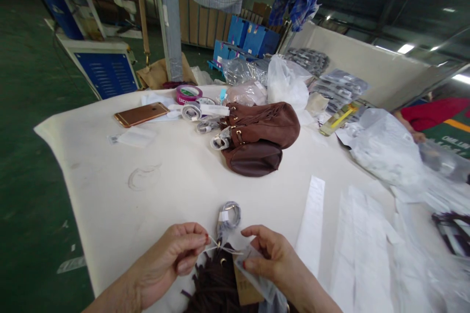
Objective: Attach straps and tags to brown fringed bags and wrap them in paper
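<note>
A dark brown fringed bag (213,283) lies at the table's near edge, its lower part cut off by the frame. Thin white string (211,248) runs through a small metal ring at its top. My left hand (179,254) pinches one end of this string. On the other side, my right hand (275,259) has its index finger raised and its thumb against a clear plastic sleeve (257,274). Beneath the sleeve shows a tan card tag (246,286). A plastic-wrapped strap loop (228,217) sticks up from the bag beyond my hands.
Brown bags (260,132) with wrapped straps lie mid-table. Left of them are a phone (141,114) and a roll of pink tape (188,93). White strips (312,225) and plastic bags (385,149) cover the right side. Another person's red sleeve (436,112) shows at far right.
</note>
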Motion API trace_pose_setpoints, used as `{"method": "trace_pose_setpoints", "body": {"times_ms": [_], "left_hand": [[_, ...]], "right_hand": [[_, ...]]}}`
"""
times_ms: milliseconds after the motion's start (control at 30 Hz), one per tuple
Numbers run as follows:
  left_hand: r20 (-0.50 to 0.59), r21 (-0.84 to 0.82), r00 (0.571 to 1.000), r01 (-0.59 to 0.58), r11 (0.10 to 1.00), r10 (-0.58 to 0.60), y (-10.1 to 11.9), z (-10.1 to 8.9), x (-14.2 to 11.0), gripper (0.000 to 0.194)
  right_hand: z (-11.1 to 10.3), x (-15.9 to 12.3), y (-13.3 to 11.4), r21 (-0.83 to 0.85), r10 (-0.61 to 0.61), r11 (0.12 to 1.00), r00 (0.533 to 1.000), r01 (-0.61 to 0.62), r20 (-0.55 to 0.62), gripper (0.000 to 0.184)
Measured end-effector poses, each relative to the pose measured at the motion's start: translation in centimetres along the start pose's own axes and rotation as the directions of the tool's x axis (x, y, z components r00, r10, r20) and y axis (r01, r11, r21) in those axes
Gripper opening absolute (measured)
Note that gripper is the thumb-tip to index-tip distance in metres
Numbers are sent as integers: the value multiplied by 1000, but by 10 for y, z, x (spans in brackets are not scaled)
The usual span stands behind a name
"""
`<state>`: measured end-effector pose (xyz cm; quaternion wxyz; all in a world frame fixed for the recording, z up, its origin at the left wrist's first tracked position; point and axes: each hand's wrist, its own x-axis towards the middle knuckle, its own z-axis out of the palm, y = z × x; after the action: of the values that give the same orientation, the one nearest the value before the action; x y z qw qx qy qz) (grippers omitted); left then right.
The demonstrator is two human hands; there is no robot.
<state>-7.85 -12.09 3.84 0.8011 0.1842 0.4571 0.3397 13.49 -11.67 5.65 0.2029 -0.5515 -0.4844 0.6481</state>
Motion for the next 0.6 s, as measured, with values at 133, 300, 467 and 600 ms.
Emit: {"method": "trace_pose_setpoints", "body": {"times_ms": [133, 300, 467, 600], "left_hand": [[76, -85, 997, 4, 996, 3, -9, -1, -6, 25], [106, -192, 994, 36, 981, -16, -21, 6, -15, 27], [154, -243, 988, 46, 969, -9, -14, 5, -22, 28], [180, -227, 984, 37, 973, 4, -8, -3, -28, 26]], "right_hand": [[16, -6, -2, -121, -9, 993, 999, 13, 33, 37], [37, -13, 19, -514, -189, 849, 979, 124, -77, 16], [39, -12, 24, -700, -169, 712, 981, 54, -96, 16], [34, -10, 7, -451, -37, 892, 989, -33, -145, 6]]}}
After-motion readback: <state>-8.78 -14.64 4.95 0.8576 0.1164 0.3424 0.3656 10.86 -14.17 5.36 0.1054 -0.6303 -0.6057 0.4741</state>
